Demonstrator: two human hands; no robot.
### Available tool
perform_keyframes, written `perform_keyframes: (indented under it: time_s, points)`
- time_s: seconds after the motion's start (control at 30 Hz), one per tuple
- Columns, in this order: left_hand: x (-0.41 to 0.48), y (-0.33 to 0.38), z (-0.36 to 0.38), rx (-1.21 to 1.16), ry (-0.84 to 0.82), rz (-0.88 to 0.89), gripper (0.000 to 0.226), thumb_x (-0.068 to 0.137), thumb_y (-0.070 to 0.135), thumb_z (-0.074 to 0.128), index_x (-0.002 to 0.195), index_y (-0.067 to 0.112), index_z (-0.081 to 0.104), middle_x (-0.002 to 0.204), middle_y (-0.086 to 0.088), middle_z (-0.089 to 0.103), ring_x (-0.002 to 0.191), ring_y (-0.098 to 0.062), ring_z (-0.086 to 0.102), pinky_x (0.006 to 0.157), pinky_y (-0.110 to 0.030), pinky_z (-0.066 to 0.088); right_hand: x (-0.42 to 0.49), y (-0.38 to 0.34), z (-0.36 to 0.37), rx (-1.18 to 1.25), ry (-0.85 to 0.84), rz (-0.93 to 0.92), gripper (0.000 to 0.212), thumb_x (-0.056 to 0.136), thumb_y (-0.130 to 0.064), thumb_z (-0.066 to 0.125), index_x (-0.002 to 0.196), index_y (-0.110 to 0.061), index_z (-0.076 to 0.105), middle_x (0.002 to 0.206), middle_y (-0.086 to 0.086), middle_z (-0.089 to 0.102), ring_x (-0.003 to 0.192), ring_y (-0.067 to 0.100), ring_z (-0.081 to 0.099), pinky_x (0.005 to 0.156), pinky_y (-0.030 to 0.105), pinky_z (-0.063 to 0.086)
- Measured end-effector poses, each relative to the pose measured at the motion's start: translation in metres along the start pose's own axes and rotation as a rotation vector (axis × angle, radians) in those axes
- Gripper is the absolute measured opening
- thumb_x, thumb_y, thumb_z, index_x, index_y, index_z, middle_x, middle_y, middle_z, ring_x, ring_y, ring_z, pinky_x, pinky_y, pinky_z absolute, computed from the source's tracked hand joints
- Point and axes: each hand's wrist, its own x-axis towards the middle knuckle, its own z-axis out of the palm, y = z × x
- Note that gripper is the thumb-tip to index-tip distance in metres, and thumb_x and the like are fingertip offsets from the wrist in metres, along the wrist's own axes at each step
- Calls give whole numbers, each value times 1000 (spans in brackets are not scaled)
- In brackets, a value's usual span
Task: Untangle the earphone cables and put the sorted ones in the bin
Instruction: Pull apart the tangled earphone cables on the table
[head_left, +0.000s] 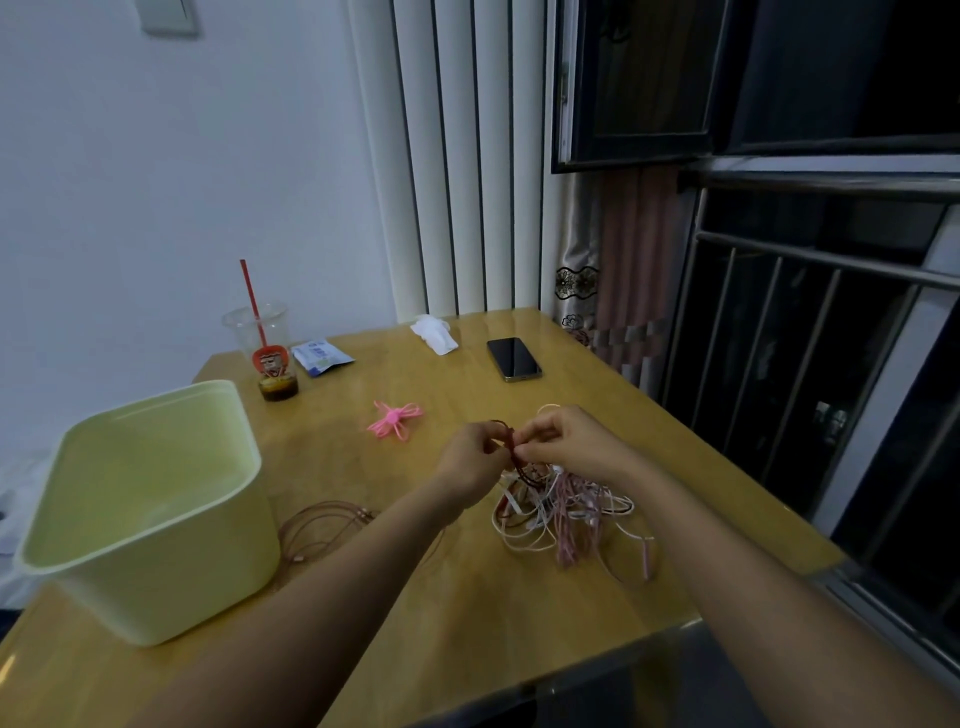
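Jointly, left hand (470, 460) and right hand (563, 441) pinch cable (512, 448).

Dim indoor light, bluish cast; soft glare on table (597, 395); wide-angle bending at edges, slight blur overall.

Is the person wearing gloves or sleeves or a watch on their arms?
No. The left arm and right arm are bare to the picture's edge: no sleeves show. The left hand and right hand wear no gloves, and no watch, bracelet or ring shows.
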Motion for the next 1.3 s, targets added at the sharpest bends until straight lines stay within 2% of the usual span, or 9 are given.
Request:
perform_keyframes:
  time_s: [0.23, 0.37, 0.43, 0.53, 0.6, 0.7, 0.87, 1.03, 1.3]
  points:
    - [3, -1, 2, -94, 113, -60, 15, 94, 13, 59, 98, 15, 73, 105, -11, 71, 85, -21, 57, 73, -31, 44, -6, 5, -1, -10, 249, -44, 8, 87, -16, 70, 88, -20, 64, 86, 0, 59, 76, 14, 55, 73, 33, 51]
    - [1, 4, 5, -236, 122, -110, 31, 97, 16, 53, 126, 18, 62, 107, -5, 60, 90, -17, 52, 68, -26, 41, -21, -3, -8, 48, 503, -135, 19, 88, -21, 70, 75, -18, 57, 71, 0, 53, 64, 10, 46, 61, 26, 41]
    - [0, 6, 11, -300, 103, -136, 42, 98, 21, 50, 140, 24, 49, 111, -9, 60, 87, -19, 54, 66, -28, 46, -30, -10, -12, -19, 346, -40, 26, 88, -32, 71, 72, -15, 59, 67, 2, 57, 60, 11, 51, 60, 28, 44]
    - [2, 5, 23, -320, 93, -161, 54, 97, 27, 50, 149, 32, 36, 136, -20, 52, 120, -35, 54, 97, -47, 48, -40, -11, -9, -335, 32, 193, 52, 78, -57, 73, 89, -8, 62, 79, 3, 66, 67, 15, 60, 62, 31, 45]
    - [3, 2, 28, -305, 108, -156, 61, 96, 25, 53, 151, 34, 29, 118, -13, 60, 104, -29, 60, 85, -41, 52, -43, -9, -4, -511, 24, 227, 58, 73, -62, 75, 102, -18, 54, 88, -6, 61, 82, 15, 61, 64, 32, 44]
    - [3, -1, 31, -329, 129, -107, 76, 94, 20, 61, 154, 34, 16, 91, -7, 55, 71, -13, 53, 59, -25, 43, -41, -1, 3, -546, 151, 172, 46, 80, -43, 76, 109, -24, 46, 85, -12, 52, 84, 14, 58, 67, 35, 48]
    - [8, -4, 33, -339, 159, -86, 89, 89, 14, 69, 156, 31, 13, 119, -7, 61, 96, -15, 59, 69, -22, 43, -38, 17, 0, -290, 212, 45, 33, 88, -13, 67, 115, -24, 52, 76, 0, 56, 66, 12, 51, 64, 34, 47]
    - [8, -6, 34, -352, 131, -102, 73, 88, 10, 70, 150, 19, 31, 92, -4, 62, 68, -9, 56, 43, -12, 40, -34, 19, 0, -90, 225, -17, 21, 89, -6, 62, 103, -20, 64, 76, -2, 53, 62, 7, 46, 55, 19, 39]
    - [11, -11, 30, -378, 146, -60, 7, 89, 7, 67, 96, 6, 66, 74, -2, 65, 59, -2, 60, 46, -10, 41, -19, 19, 4, 1, 174, -18, 15, 87, -21, 73, 95, -16, 62, 67, -5, 50, 58, 6, 45, 55, 23, 40]
